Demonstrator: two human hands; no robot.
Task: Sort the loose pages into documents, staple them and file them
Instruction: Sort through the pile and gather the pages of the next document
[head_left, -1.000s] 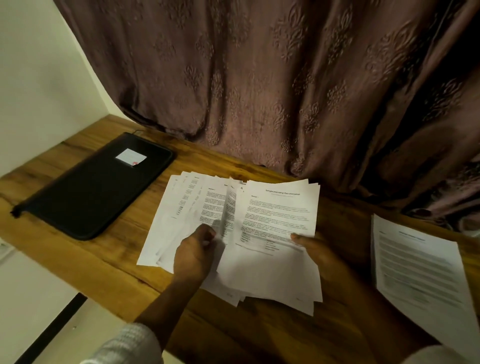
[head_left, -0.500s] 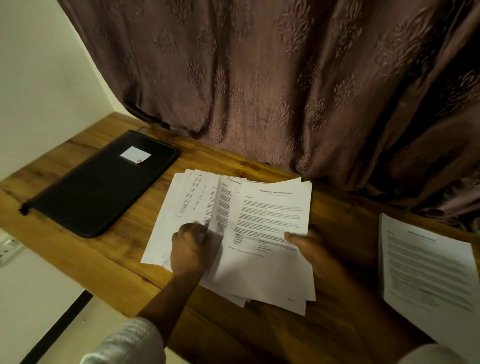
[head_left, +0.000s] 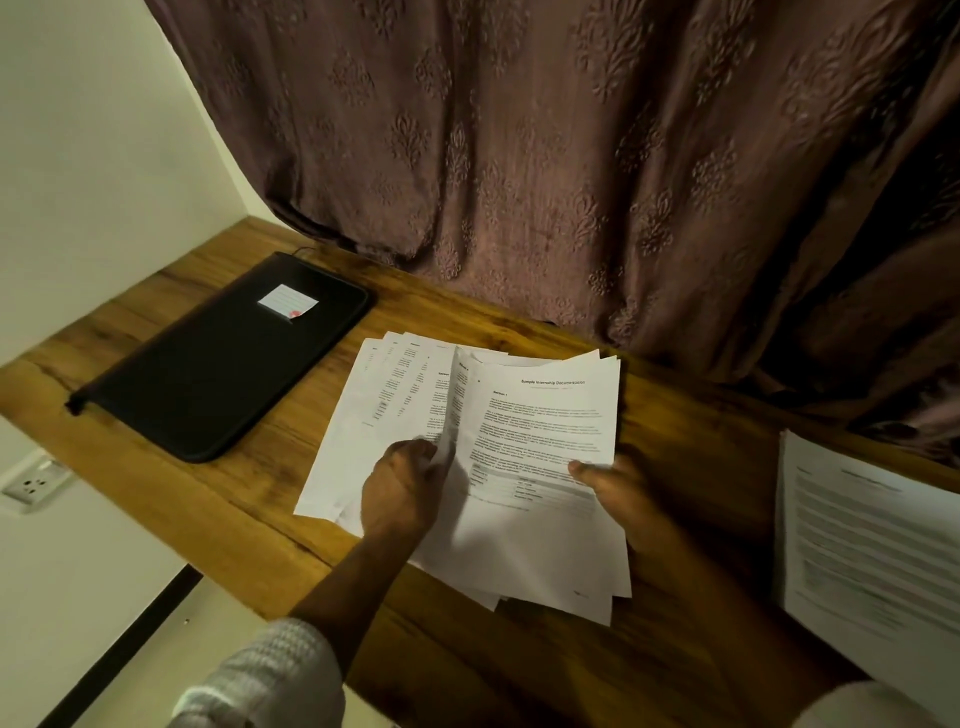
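Step in hand: sorting. At the near middle of the table (head_left: 519, 675), the left hand (head_left: 402, 486) pinches the raised edge of one sheet (head_left: 453, 400), fingers clamped on the paper. The right hand (head_left: 621, 493) grips the loose pages (head_left: 540, 556) from the right, with its thumb pressed on the top page (head_left: 550, 415). Its fingers are hidden beneath. The pages lie fanned on the table between both hands. A separate pile (head_left: 872, 545) rests at the near right, well apart. The black folder (head_left: 223, 358) lies closed at the far left, in front of the curtain (head_left: 571, 156). No stapler is visible. Next move, as judged: read the pinched sheet's heading, draw it free without dragging its neighbours, then place it with its matching pile
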